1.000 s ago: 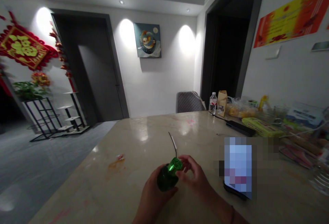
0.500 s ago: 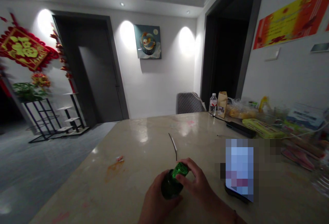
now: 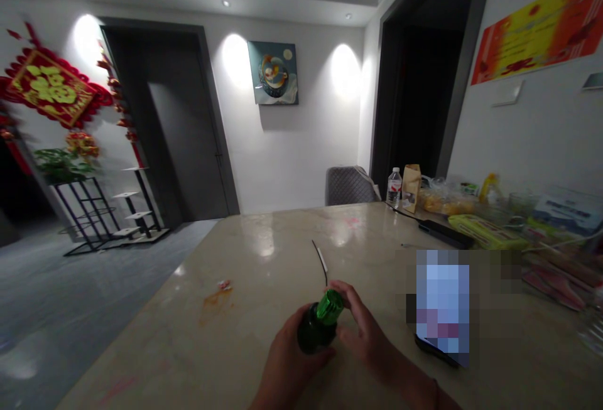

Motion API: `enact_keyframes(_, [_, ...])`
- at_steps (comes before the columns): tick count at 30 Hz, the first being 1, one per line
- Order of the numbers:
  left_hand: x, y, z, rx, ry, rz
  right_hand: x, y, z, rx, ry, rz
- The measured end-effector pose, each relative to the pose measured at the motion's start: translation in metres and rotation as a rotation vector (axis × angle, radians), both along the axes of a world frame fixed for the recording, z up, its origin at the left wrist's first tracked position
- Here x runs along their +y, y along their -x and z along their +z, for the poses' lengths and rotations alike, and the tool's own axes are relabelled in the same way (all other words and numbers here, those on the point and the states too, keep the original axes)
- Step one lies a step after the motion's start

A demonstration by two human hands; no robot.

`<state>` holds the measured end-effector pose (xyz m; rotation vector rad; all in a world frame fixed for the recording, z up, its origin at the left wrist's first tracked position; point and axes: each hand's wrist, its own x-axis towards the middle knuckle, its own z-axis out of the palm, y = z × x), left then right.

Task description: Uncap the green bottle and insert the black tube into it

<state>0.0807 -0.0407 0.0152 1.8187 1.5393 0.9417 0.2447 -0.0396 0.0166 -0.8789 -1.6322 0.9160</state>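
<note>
A dark green bottle (image 3: 315,334) with green foil round its neck and top (image 3: 330,307) stands near the front middle of the table. My left hand (image 3: 288,360) is wrapped round the body of the bottle from the left. On the right, my right hand (image 3: 365,328) is beside the foil neck, its fingers apart and slightly curved, with nothing seen between them. Some of its fingertips are hidden behind the foil top. Just beyond the bottle lies a thin dark cord with a white tag (image 3: 322,259).
To the right a phone-like screen (image 3: 443,303), blurred out, leans on a dark stand. Along the table's right side (image 3: 367,218) are a water bottle (image 3: 394,187), a paper bag (image 3: 411,188), a yellow-green packet (image 3: 487,231) and plastic bags. A small crumpled scrap (image 3: 225,285) lies left.
My right hand's fingers have come off the green foil top and opened a little. The bottle's neck now shows more fully. The whole view has shifted slightly.
</note>
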Motion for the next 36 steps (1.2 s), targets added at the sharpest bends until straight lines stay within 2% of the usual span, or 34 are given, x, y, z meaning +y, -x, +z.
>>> enact_keyframes(9, [0.0,0.0,-0.003,0.003,-0.013,-0.015,0.009,0.014,-0.005,-0.04,-0.005,-0.259])
enact_keyframes(18, [0.004,0.001,-0.002,-0.015,0.025,0.012,0.012,0.009,-0.006,-0.047,-0.051,-0.13])
enact_keyframes(24, [0.003,0.001,0.0,-0.041,-0.01,-0.042,0.011,0.005,-0.002,-0.052,-0.052,-0.059])
enact_keyframes(36, [-0.004,-0.001,0.006,-0.034,-0.009,-0.059,0.008,0.008,-0.004,-0.054,-0.049,-0.132])
